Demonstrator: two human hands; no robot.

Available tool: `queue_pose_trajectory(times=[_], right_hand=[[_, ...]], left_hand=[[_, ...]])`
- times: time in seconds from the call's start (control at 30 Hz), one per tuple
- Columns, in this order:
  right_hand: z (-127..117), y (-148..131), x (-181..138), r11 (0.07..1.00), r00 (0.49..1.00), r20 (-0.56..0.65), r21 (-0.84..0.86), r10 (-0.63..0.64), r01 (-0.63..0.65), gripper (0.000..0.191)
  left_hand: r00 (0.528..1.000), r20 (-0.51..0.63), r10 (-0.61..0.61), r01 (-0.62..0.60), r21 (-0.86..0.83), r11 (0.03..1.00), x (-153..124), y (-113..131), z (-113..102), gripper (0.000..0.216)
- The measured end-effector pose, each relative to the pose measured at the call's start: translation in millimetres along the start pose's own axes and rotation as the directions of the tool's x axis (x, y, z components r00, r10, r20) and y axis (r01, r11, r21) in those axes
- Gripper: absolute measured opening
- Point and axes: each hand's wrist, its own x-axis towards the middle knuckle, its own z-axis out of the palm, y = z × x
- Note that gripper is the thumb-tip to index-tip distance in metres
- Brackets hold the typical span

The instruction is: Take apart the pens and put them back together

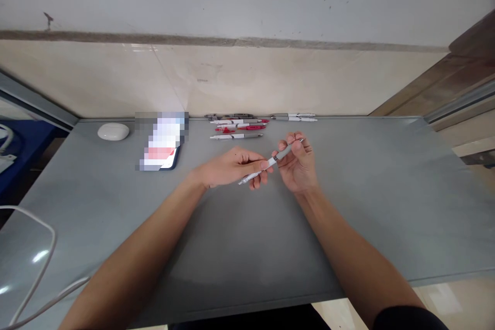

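Observation:
A white and grey ballpoint pen [272, 160] is held slantwise above the table between both hands. My left hand [235, 166] pinches its white barrel between thumb and fingers, the clear clip end pointing down and left. At the other end, my right hand [297, 164] grips the grey part close to the metal tip, which points up and right. Beyond the hands, several pens [237, 128] in white, grey, red and dark colours lie side by side along the back edge. To their right lie white and grey pens [294, 116] against the wall.
A phone [166, 142] with a blurred-out screen and a white oval case [113, 132] lie at the back left of the grey table [247, 247]. White cables [52, 247] run over the left front. The tiled wall [247, 80] closes off the back.

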Motion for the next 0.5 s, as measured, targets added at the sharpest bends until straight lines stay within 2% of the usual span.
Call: queue_pose_trajectory(times=[0.17, 0.33, 0.5], right_hand=[[1, 3, 3, 0.998, 0.993, -0.113, -0.056, -0.034, 0.027, 0.019], [3, 6, 4, 0.996, 0.983, -0.176, -0.077, -0.060, 0.047, 0.019], [2, 4, 3, 0.998, 0.993, -0.114, -0.057, -0.023, 0.017, 0.020]], left_hand=[[0.991, -0.108, 0.083, -0.063, 0.176, 0.982, 4, -2, 2, 0.038], [0.958, -0.236, 0.162, -0.090, 0.290, 0.953, 7, -9, 2, 0.031], [0.973, -0.194, 0.128, -0.085, 0.215, 0.973, 7, -9, 0, 0.033]])
